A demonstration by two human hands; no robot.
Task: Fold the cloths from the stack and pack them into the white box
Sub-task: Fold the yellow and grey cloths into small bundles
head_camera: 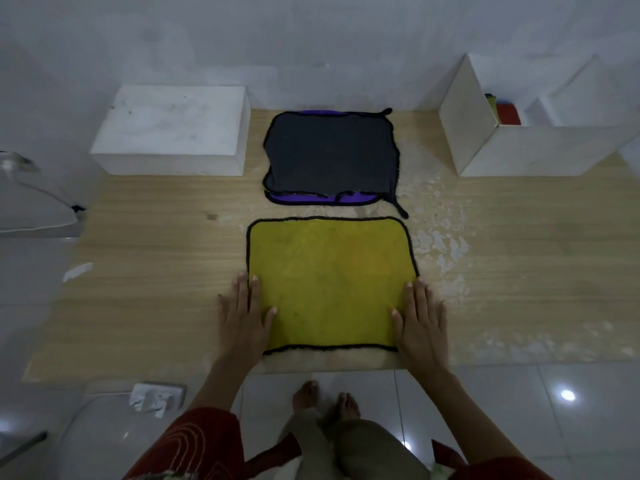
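Wide view first: you've got the wooden table [156,289] laid out in front of you, and at its far right corner stands the white box [519,150], open on top, with a glimpse of red and yellow folded cloths [507,114] already inside. Far left, a closed white block [173,129], not in play. Dead centre at the back sits the stack [330,154], a dark grey cloth on top with a purple one peeking out beneath. And just in front of it, close to your edge of the table, there's the yellow cloth [329,282], spread flat and unfolded, its slightly longer side running left to right across you. Now the hands: your left hand [242,317] is planted on the cloth's near-left corner and your right hand [420,320] on the near-right, both palms down, fingers straight and spread, pointing away from you toward the stack, gripping nothing, just pressing. Look closely and each hand straddles a side edge: the left thumb [272,313] and the right thumb [396,315] lie on yellow, while the outer fingers rest on bare wood. So here's what matters: the whole cloth lies ahead of your fingertips, with the near hem beside your wrists. I'd judge the fold goes near hem up and over toward the far one. The right hand is the nearer one to the box.
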